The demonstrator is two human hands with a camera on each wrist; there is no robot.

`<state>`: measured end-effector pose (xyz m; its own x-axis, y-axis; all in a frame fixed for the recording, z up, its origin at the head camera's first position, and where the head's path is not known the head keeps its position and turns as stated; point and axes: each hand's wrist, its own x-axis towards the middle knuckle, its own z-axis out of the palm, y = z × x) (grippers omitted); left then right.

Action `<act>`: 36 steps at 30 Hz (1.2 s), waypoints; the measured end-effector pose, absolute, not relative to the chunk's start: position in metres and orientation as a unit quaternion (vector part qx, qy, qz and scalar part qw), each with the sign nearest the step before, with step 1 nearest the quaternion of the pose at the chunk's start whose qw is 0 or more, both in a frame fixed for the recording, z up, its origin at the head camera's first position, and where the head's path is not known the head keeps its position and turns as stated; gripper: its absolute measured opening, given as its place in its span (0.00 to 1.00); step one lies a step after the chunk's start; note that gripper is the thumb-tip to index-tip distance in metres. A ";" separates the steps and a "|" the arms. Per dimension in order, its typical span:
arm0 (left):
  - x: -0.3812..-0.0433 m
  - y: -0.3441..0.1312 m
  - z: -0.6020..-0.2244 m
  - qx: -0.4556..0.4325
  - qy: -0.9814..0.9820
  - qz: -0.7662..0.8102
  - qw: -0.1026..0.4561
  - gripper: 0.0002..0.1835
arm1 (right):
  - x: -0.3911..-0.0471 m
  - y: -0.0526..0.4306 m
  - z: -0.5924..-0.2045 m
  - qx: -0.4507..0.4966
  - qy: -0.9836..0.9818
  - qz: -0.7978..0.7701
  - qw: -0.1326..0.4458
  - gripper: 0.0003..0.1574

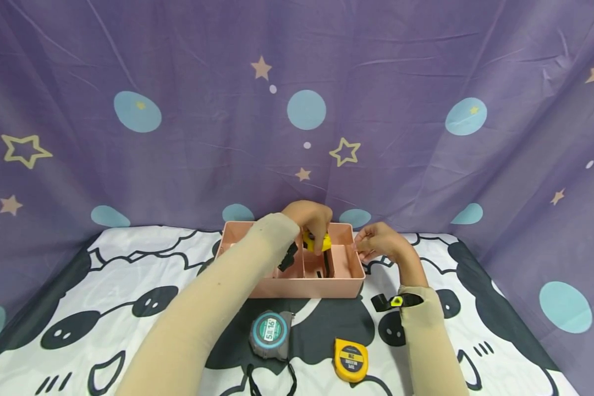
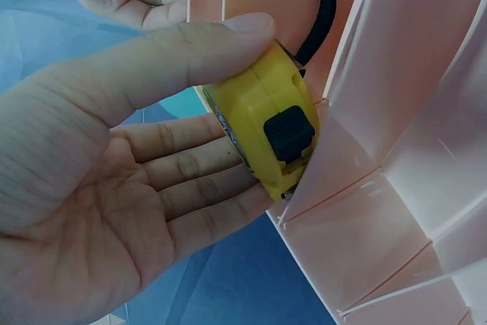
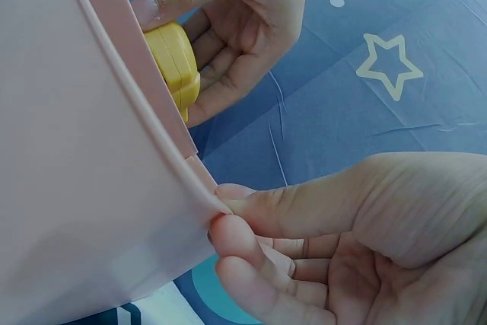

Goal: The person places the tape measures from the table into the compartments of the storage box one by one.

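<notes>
A purple curtain [image 1: 218, 181], printed with stars and discs, stands at the back. Before it lies a cloth [image 1: 104, 330], white with dark cartoon patterns. The pink box [image 1: 307, 289] sits on the cloth close to the curtain; dividers split its inside.

My left hand [image 1: 309, 215] is over the box, pinching the yellow tape between thumb and long, extended fingers, which lie side by side. My right hand [image 1: 382, 242] is at the box's right end; thumb and forefinger pinch the rim, the other fingers bent loosely below.

On the cloth in front of the box, the grey tape [image 1: 269, 335] lies face up, its loop trailing towards me. The orange tape [image 1: 350, 360] lies to its right, apart from it. The yellow tape [image 2: 262, 112] is at a compartment right of the middle; I cannot tell whether it touches the divider. Its black cord [image 2: 326, 5] hangs into that compartment. Its slide [image 2: 289, 133] is black.
</notes>
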<state>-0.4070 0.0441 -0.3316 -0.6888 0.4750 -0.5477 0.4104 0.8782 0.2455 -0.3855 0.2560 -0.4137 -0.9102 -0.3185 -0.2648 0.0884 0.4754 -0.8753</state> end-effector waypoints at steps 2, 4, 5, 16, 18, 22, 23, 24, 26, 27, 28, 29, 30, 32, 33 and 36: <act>-0.408 0.045 -0.332 0.241 0.919 0.047 0.308 0.12 | -0.385 0.256 -0.413 -0.070 0.835 -0.508 0.201 0.12; -0.408 0.045 -0.332 0.240 0.920 0.042 0.307 0.13 | -0.385 0.256 -0.413 -0.071 0.834 -0.509 0.202 0.12; -0.408 0.046 -0.332 0.240 0.920 0.039 0.306 0.14 | -0.385 0.256 -0.413 -0.071 0.834 -0.509 0.202 0.12; -0.409 0.048 -0.334 0.229 0.924 0.040 0.305 0.16 | -0.385 0.257 -0.412 -0.077 0.834 -0.507 0.204 0.11; -0.410 0.048 -0.335 0.233 0.924 0.030 0.302 0.15 | -0.385 0.257 -0.412 -0.077 0.834 -0.507 0.203 0.11; -0.410 0.049 -0.335 0.239 0.924 0.017 0.298 0.15 | -0.385 0.257 -0.412 -0.077 0.836 -0.505 0.201 0.11; -0.410 0.049 -0.335 0.239 0.924 0.017 0.299 0.14 | -0.385 0.257 -0.412 -0.077 0.836 -0.505 0.201 0.11; -0.410 0.049 -0.335 0.239 0.923 0.018 0.300 0.14 | -0.385 0.257 -0.412 -0.077 0.836 -0.505 0.200 0.11; -0.409 0.049 -0.335 0.239 0.923 0.019 0.302 0.13 | -0.385 0.257 -0.413 -0.080 0.835 -0.506 0.201 0.12; -0.409 0.049 -0.334 0.239 0.922 0.017 0.303 0.13 | -0.385 0.258 -0.413 -0.081 0.834 -0.507 0.201 0.12; -0.409 0.049 -0.334 0.238 0.923 0.017 0.303 0.13 | -0.386 0.258 -0.413 -0.081 0.834 -0.508 0.201 0.12; -0.409 0.050 -0.334 0.237 0.923 0.017 0.304 0.13 | -0.386 0.258 -0.414 -0.081 0.833 -0.509 0.201 0.12; -0.409 0.050 -0.335 0.235 0.923 0.018 0.305 0.13 | -0.386 0.258 -0.414 -0.081 0.833 -0.509 0.201 0.12; -0.409 0.050 -0.335 0.232 0.923 0.017 0.306 0.14 | -0.386 0.258 -0.414 -0.082 0.833 -0.509 0.201 0.12; -0.409 0.050 -0.335 0.231 0.924 0.016 0.305 0.14 | -0.386 0.258 -0.414 -0.082 0.833 -0.509 0.201 0.12; -0.409 0.051 -0.336 0.228 0.925 0.014 0.305 0.16 | -0.386 0.258 -0.414 -0.081 0.835 -0.506 0.199 0.12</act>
<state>-0.4090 0.0508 -0.3359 -0.7098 0.4298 -0.5580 0.4124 0.8959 0.1654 -0.3857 0.2577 -0.4139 -0.9074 -0.3366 -0.2517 0.0670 0.4753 -0.8773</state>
